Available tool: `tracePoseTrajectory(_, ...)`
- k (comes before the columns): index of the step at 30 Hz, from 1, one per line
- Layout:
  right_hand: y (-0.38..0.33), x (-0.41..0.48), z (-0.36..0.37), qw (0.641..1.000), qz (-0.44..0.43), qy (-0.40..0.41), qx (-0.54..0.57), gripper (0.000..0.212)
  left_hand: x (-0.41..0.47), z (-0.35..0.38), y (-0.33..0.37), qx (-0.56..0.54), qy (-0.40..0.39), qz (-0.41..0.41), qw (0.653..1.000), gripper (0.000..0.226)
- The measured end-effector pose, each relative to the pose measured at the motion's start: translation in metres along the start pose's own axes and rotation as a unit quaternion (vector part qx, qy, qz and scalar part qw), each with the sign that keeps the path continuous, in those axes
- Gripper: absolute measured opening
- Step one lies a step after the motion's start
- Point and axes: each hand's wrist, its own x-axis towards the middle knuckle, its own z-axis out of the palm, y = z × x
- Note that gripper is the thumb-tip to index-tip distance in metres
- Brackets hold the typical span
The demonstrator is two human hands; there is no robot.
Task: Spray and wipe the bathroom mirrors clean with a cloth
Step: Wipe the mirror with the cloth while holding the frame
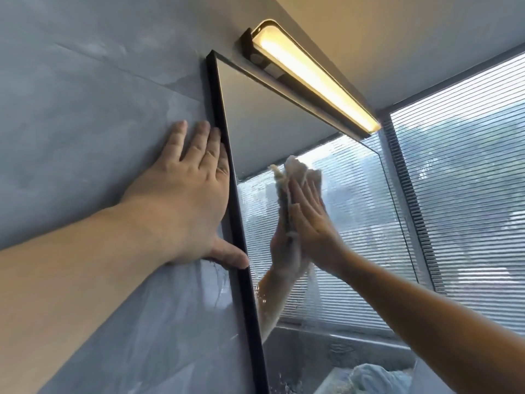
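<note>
Grey-blue tiles cover the wall on the left side, and the mirror hangs on it in a thin black frame, under a lit lamp. Window blinds close the corner at the right, and the glass reflects them.

The left hand lies flat on the tiles with its fingers spread. Its little finger and its thumb touch the outer edge of the frame. It holds nothing and seems only to support the body.

The right hand presses the cloth against the glass, in the middle part of the mirror. Its fingers are straight and close together, and the palm is turned to the mirror. The cloth is bunched between the palm and the glass. Its long axis follows the fingers and points up, toward the lamp, and a part of it shows above the fingertips.

The right hand is the only one on the glass, so I judge that the wiping goes on with this hand. Around it the glass looks wet and misty. From the cloth, the upper corner lies up and to the left, and the lower part lies down along the frame. The next stroke probably needs to run parallel to this frame edge.
</note>
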Motion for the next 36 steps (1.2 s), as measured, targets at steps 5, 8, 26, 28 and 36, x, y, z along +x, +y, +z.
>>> tracePoseTrajectory(5, -0.058, -0.045, -0.003, 0.989, -0.130, -0.072, -0.021, 0.056, 0.004, 0.003, 0.004, -0.013, 0.013, 0.033, 0.999, 0.161)
tracePoseTrajectory(8, -0.036, -0.048, 0.000, 0.989, -0.127, -0.070, -0.033, 0.056, -0.002, 0.002, 0.010, 0.000, -0.013, 0.040, 0.999, 0.157)
tracePoseTrajectory(26, -0.058, -0.148, 0.013, 0.992, -0.081, -0.094, 0.004, 0.056, -0.051, 0.011, 0.053, -0.035, -0.032, 0.076, 0.996, 0.162)
tracePoseTrajectory(28, -0.030, -0.143, 0.018, 0.996, -0.002, -0.091, -0.017, 0.057, -0.057, 0.015, 0.058, -0.044, -0.032, 0.080, 0.995, 0.161)
tracePoseTrajectory(36, 0.101, -0.134, 0.024, 0.894, 0.445, -0.054, 0.023, 0.070, -0.066, 0.024, 0.068, -0.072, -0.026, 0.085, 0.993, 0.163)
